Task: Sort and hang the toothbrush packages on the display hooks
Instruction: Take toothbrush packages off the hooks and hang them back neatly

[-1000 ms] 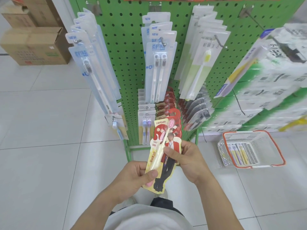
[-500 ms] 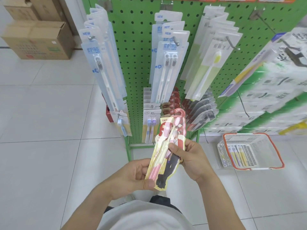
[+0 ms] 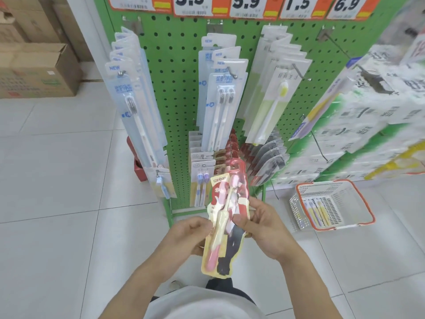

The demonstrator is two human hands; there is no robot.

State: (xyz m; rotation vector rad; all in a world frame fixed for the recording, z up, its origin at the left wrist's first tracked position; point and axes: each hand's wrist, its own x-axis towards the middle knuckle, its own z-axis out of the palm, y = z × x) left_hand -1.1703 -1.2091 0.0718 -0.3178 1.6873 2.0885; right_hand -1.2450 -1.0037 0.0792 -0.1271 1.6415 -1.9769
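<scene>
Both hands on the red canban pack, lining it up for its hook

My left hand (image 3: 190, 233) pinches the toothbrush package (image 3: 226, 217) at its left edge, my right hand (image 3: 259, 229) grips the right edge, thumb across the front. It's held in the air near me, long axis running near-to-far, hanging end pointing away at the red packs (image 3: 231, 148) low on the green pegboard (image 3: 179, 93) (straight ahead, just beyond it). I'd guess the right hand pushes it on.

Boxes: you are seeing cardboard boxes (image 3: 39, 70) sitting stacked on the tiled floor (image 3: 57, 203).
Tags: price tags (image 3: 250, 5) are running along the top.
</scene>
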